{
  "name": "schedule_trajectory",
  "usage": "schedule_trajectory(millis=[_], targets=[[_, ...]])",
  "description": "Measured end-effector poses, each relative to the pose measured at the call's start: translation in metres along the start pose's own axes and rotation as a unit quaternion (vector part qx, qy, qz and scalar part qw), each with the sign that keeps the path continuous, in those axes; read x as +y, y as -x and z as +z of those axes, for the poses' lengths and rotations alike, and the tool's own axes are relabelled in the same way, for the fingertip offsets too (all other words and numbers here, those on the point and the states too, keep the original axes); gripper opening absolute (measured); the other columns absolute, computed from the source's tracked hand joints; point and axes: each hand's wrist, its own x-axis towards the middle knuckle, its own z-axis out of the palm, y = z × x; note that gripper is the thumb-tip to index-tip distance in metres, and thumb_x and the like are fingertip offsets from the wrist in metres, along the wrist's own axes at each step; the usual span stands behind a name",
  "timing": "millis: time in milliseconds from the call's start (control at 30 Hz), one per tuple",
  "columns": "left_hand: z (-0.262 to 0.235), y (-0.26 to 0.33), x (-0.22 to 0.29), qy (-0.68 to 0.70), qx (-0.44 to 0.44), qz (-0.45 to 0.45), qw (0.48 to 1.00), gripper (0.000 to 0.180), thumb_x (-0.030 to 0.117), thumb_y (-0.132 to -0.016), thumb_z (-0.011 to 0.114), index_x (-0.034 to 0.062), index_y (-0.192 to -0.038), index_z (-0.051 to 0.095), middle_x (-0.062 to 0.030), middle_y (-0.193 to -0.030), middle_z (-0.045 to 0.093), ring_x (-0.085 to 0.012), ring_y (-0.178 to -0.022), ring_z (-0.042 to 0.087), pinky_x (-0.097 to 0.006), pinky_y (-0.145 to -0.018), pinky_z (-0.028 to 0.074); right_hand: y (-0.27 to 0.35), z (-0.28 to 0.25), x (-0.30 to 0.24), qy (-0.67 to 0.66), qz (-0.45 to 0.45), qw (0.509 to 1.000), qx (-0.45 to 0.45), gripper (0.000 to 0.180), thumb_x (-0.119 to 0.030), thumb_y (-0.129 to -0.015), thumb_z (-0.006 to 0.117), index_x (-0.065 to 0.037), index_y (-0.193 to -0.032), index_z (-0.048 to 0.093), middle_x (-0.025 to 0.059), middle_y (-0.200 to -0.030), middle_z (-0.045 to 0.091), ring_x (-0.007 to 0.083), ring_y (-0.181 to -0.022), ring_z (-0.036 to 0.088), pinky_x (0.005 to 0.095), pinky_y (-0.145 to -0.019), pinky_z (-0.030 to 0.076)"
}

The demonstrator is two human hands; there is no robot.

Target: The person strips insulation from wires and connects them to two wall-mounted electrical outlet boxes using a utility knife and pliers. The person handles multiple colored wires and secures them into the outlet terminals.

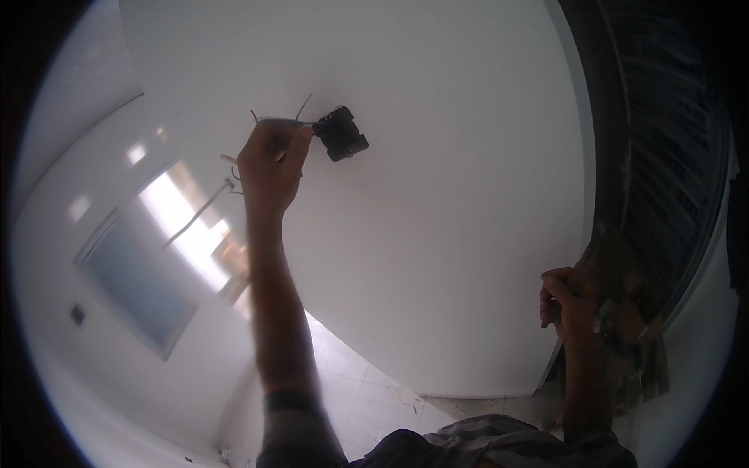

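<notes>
Got a smooth, matte white wall [445, 242] carrying a black, squarish electrical box [342, 136] in its upper part; can't tell whether recessed or surface-fixed. Below, at the wall's foot, a floor of pale tiles [343, 366] with thin joint lines. Scattered directly on it: small brownish scraps [413, 405], too small to identify.

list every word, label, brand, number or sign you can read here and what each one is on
None: no readable text shows anywhere in the picture.
Black box-like fitting by the left hand: no lettering can be made out; too dark to rule out small markings.
Small dark square on the far-left wall: too small to tell whether it bears any.
Dark panel at right: pale streaks, no lettering.
</notes>
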Motion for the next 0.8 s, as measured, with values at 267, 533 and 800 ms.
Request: schedule_trajectory(millis=[267,533,800], targets=[[0.007,0.004,-0.015,0.236,0.111,-0.081,0.962,0.021,0.012,-0.103,0.064,-0.008,-0.109,0.065,-0.0163,-0.097,0.074,-0.022,-0.086,0.075,-0.03,-0.079,0.063,0.001,0.004,-0.001,0.01,-0.001,1.0,0.003,0.006,-0.005,-0.094,0.069,0.001,-0.094,0.068,0.0083,-0.071,0.064,0.0149,-0.048,0.06,0.0282,-0.037,0.047],[0.016,-0.009,-0.022,0.271,0.122,-0.053,0.953,0.027,0.011,-0.102,0.063,-0.0075,-0.121,0.067,-0.0157,-0.107,0.073,-0.0163,-0.089,0.069,-0.024,-0.074,0.055,-0.007,0.006,0.001,0.017,0.011,1.0,-0.01,0.009,-0.006,-0.093,0.071,0.001,-0.094,0.067,0.0095,-0.071,0.064,0.0156,-0.047,0.06,0.0292,-0.037,0.047],[0.001,-0.02,-0.032,0.012,-0.041,-0.013,0.999,0.023,0.007,-0.095,0.064,-0.0039,-0.114,0.069,-0.0024,-0.082,0.068,-0.0042,-0.067,0.054,-0.022,-0.052,0.041,-0.014,-0.003,0.017,0.017,0.013,1.0,0.005,0.009,-0.007,-0.094,0.071,0.001,-0.093,0.067,0.0092,-0.071,0.064,0.0155,-0.046,0.06,0.0287,-0.037,0.047]])
